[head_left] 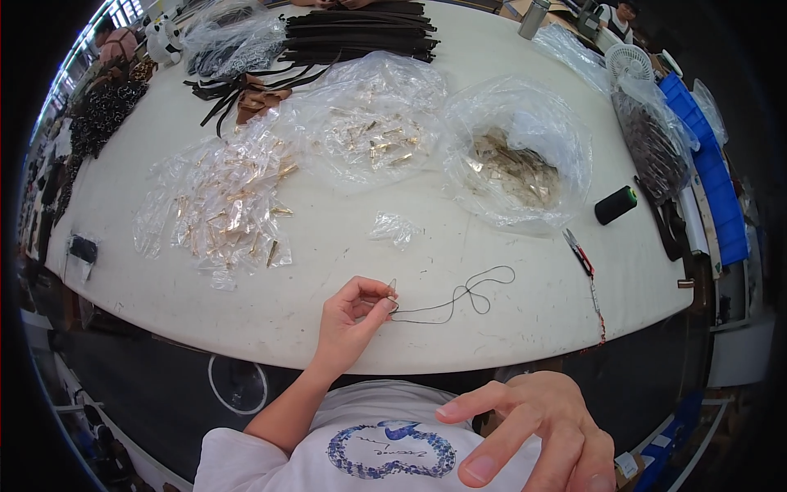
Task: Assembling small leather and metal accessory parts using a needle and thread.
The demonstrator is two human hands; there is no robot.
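Observation:
Above the near part of the table, my left hand is closed in a pinch. Between its thumb and fingers is a small, pale, shiny piece, mostly hidden by the fingertips. A thin dark thread runs from that hand and lies in loose loops on the tabletop. My right hand is raised close to the camera, in front of my shirt. Its thumb and forefinger are apart, with nothing visible between them. A small crumpled clear bag lies beyond my left hand.
Small bags of gold-coloured metal pieces are heaped at left. Two large clear bags stand farther back. Thread snips and a black thread spool lie right. Dark strips are stacked at the back, near another person's hands.

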